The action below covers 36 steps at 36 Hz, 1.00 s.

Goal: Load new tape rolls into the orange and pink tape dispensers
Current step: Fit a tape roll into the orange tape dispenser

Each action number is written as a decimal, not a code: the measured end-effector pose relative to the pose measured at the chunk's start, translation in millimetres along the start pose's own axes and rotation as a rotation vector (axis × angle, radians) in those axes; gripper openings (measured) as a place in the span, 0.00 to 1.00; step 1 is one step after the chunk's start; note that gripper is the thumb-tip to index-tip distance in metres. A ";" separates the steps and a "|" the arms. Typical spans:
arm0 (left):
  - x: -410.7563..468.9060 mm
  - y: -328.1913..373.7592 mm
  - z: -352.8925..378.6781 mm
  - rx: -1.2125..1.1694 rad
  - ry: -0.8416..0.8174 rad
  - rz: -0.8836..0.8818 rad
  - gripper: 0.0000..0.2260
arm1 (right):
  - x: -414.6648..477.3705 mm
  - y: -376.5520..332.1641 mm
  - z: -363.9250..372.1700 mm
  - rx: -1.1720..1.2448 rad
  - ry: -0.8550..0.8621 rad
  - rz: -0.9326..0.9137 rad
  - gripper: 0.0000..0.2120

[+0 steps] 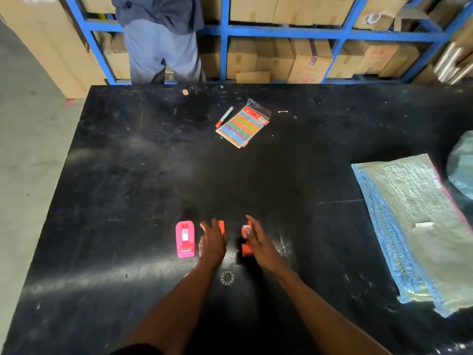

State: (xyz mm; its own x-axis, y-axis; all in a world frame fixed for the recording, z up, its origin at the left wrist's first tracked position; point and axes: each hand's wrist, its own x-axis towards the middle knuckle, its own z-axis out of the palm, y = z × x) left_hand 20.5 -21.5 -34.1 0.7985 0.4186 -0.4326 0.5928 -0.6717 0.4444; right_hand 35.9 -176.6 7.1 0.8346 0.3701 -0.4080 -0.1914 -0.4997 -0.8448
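Note:
A pink tape dispenser [185, 239] stands on the black table [128, 175] near the front, with a white roll showing in its top. Right of it my left hand [213, 240] lies over an orange dispenser [221, 226], of which only a corner shows. My right hand [257, 239] rests against a second orange dispenser [246, 242] that has a white roll in it. Fingers of both hands are spread, and I cannot tell whether either hand grips its dispenser. A small clear tape roll [226, 278] lies flat between my forearms.
A packet of coloured strips [243, 124] and a red-capped marker [224, 116] lie further back. Folded bubble-wrap sheets [414, 226] cover the table's right side. Another person [161, 39] stands behind the table at blue shelves [281, 30] full of cardboard boxes.

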 end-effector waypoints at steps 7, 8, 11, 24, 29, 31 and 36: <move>0.0 -2.0 3.0 -0.067 0.041 -0.001 0.28 | 0.3 5.8 -6.9 0.022 -0.020 -0.034 0.23; -2.6 -1.9 2.9 -0.105 0.078 0.015 0.28 | 0.3 6.8 -7.8 0.028 -0.022 -0.041 0.22; -12.0 1.5 -0.7 -0.280 0.237 0.098 0.19 | -0.8 6.9 -11.1 0.051 -0.030 -0.053 0.23; -48.4 9.2 -28.3 -0.725 -0.356 0.212 0.08 | -19.5 5.8 -11.2 0.141 -0.198 -0.031 0.29; -56.9 9.0 -35.7 -0.716 -0.397 0.250 0.07 | -26.3 6.6 -17.9 0.074 -0.201 -0.077 0.30; -59.1 7.8 -36.4 -0.768 -0.395 0.231 0.08 | -26.3 7.8 -22.0 0.087 -0.180 -0.090 0.30; -62.2 -2.7 -22.8 -0.658 -0.197 0.204 0.07 | -28.3 8.6 -37.8 0.121 -0.088 -0.020 0.23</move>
State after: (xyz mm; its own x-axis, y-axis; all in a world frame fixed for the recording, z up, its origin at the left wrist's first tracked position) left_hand -28.4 -31.9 9.5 0.9034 0.1643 -0.3962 0.4231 -0.1905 0.8858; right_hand 30.2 -220.9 24.5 0.7914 0.4490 -0.4149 -0.2403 -0.3955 -0.8865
